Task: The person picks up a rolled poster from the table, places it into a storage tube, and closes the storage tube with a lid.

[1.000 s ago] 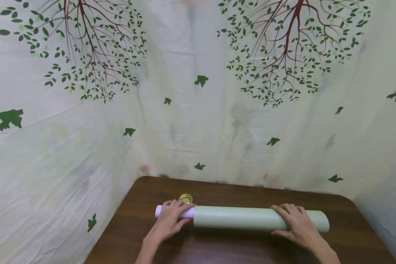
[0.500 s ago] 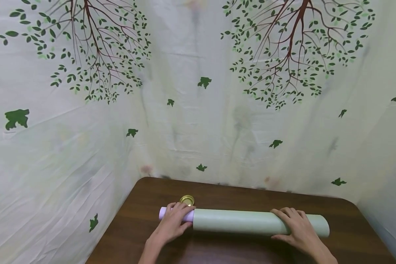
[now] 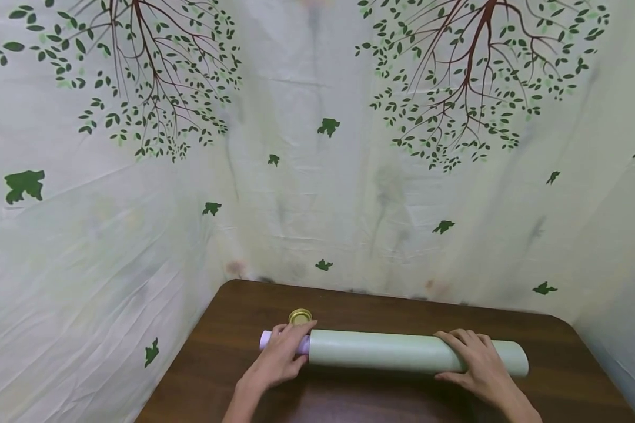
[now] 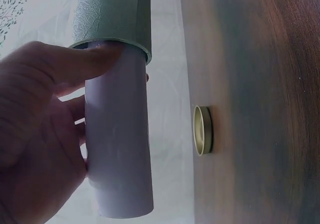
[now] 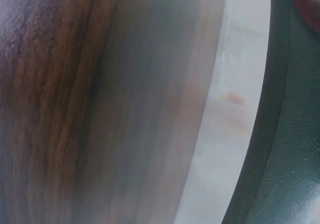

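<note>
A thick pale green roll (image 3: 373, 351) lies sideways across the view, with a thinner lilac roll (image 3: 265, 339) partly inside its left end. My left hand (image 3: 279, 359) grips the lilac roll close to the green rim; in the left wrist view the thumb lies on the lilac roll (image 4: 120, 144) just below the green roll (image 4: 112, 16). Around the green roll near its right end, my right hand (image 3: 476, 365) curls its fingers. The right wrist view shows part of the green roll (image 5: 287, 149) and a fingertip at the top right.
A round gold lid (image 3: 300, 316) lies on the brown wooden table (image 3: 381, 306) just behind my left hand. A light curtain (image 3: 296, 200) printed with trees and leaves hangs behind the table and along its sides.
Less of the lilac roll shows outside the green roll; its left end has moved right, toward the green one. My left hand has shifted slightly right with it. My right hand keeps its grip.
</note>
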Demonstrator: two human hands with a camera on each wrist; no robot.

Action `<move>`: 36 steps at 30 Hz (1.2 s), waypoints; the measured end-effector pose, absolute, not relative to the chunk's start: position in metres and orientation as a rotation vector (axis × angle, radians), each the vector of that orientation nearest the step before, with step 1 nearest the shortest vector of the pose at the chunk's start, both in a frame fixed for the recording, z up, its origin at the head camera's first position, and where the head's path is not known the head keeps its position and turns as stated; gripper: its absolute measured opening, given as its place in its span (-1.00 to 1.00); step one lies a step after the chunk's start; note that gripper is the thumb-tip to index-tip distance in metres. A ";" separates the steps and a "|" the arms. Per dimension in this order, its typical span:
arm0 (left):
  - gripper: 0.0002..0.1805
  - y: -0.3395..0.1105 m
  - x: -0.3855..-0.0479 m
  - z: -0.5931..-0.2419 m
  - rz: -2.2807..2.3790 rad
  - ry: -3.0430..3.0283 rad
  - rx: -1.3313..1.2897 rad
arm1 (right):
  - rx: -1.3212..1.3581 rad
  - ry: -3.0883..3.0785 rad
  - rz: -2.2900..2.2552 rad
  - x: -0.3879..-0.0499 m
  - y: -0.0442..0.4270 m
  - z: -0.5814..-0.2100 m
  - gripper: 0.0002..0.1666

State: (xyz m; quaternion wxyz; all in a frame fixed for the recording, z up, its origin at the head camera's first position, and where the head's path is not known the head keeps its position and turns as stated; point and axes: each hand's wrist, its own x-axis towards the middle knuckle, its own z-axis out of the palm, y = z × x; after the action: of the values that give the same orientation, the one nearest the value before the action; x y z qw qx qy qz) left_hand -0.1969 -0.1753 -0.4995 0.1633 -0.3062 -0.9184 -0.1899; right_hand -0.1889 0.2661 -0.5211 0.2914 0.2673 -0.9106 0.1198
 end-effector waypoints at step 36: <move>-0.41 -0.236 -0.214 -0.494 -1.562 -2.587 -0.279 | 0.635 -2.404 0.458 -0.202 0.277 -0.517 0.05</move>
State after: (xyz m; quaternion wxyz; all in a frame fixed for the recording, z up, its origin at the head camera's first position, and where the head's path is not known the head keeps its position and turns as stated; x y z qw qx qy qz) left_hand -0.2137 -0.2359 -0.4937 0.0532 -0.0918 -0.8512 -0.5139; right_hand -0.2020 0.2769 -0.5172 0.3020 0.2394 -0.9064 0.1728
